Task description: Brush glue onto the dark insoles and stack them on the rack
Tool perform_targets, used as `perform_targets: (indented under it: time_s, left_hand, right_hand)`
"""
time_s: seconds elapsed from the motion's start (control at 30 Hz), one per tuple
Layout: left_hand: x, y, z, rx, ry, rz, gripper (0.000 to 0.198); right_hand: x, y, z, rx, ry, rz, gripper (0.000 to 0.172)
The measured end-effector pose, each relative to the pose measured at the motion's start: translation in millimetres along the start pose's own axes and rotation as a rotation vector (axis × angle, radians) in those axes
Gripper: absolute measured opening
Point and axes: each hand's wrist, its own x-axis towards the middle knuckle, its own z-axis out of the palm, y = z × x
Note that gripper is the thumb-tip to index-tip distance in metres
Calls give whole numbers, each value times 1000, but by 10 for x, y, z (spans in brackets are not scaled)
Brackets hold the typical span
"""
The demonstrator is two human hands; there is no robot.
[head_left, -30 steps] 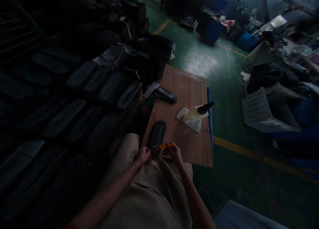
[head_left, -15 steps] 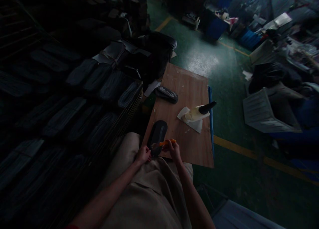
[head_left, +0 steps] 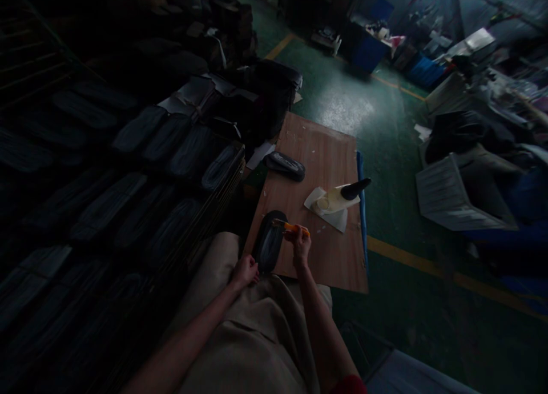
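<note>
A dark, elongated shoe sole (head_left: 269, 248) lies flat on the near left part of the wooden board (head_left: 317, 257) by my lap. My right hand (head_left: 301, 246) is closed around the orange handle of a brush (head_left: 294, 228). The brush tip rests at the far end of the sole, where a shiny wet-looking streak runs along the surface. Beside the near left edge of the sole is my left hand (head_left: 246, 270), its fingers curled; whether they pinch the edge is too dark to tell. Farther up the board lie stacked dark soles (head_left: 286, 167), the upper one with pale smears.
A pale container with a black end (head_left: 342, 197) lies on white paper (head_left: 338, 219) at the board's right. Rows of dark soles (head_left: 171, 148) fill the left side. A white crate (head_left: 458, 191) and heaped materials stand to the right on the green floor (head_left: 385, 211).
My right hand has moved the brush away from me, from the near end of the sole to its far end. My left hand stays by the near edge, shifted slightly.
</note>
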Motion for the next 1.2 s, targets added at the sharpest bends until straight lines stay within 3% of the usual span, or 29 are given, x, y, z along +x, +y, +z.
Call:
perform_targets:
  time_s: [0.17, 0.37, 0.47, 0.77, 0.97, 1.2]
  left_hand:
    - [19, -27, 11, -23, -6, -3, 17]
    - [8, 1, 6, -17, -7, -28, 18]
    - [-23, 37, -6, -15, 0, -37, 17]
    - [48, -19, 17, -23, 13, -22, 17]
    - [43, -8, 26, -69, 19, -18, 20]
    - [35, -5, 16, -89, 58, -37, 17]
  right_hand:
    - [-197, 117, -91, 37, 1, 119, 47]
    - [-481, 286, -384, -80, -153, 247, 51]
    - [-458, 252, -374, -100, -177, 251, 51]
    - [-5, 4, 59, -23, -9, 81, 51]
    - [66, 33, 78, 70, 35, 15, 51]
    - [-151, 160, -45, 169, 181, 110, 47]
